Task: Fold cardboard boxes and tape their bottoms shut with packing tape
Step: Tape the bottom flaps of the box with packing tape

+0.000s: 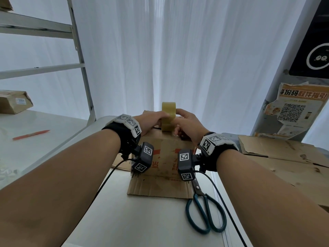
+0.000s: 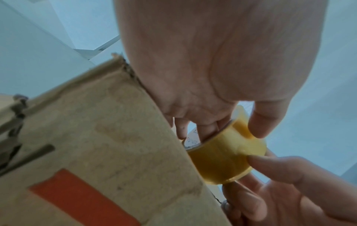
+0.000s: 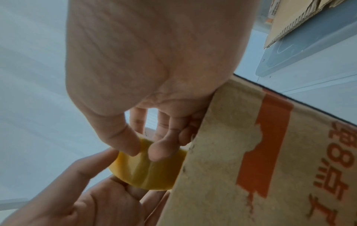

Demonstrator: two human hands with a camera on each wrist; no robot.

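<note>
A yellowish roll of packing tape (image 1: pixel 168 115) stands on edge on top of a brown cardboard box (image 1: pixel 163 157) with red print, in the middle of the table. My left hand (image 1: pixel 154 120) grips the roll (image 2: pixel 224 156) from the left, fingers through its core and thumb on the outer face. My right hand (image 1: pixel 185 125) pinches the roll's outer face (image 3: pixel 146 169) with thumb and a fingertip from the right. The box's (image 2: pixel 108 145) side wall fills the lower part of both wrist views, and its lower flap lies flat on the table toward me.
Dark green scissors (image 1: pixel 204 209) lie on the white table (image 1: pixel 124 220) near the box's right front. Flattened cardboard (image 1: pixel 284 161) is stacked at the right. A red pen (image 1: pixel 31 134) and a brown parcel (image 1: pixel 14 102) lie at the left by a metal shelf frame (image 1: pixel 83 68).
</note>
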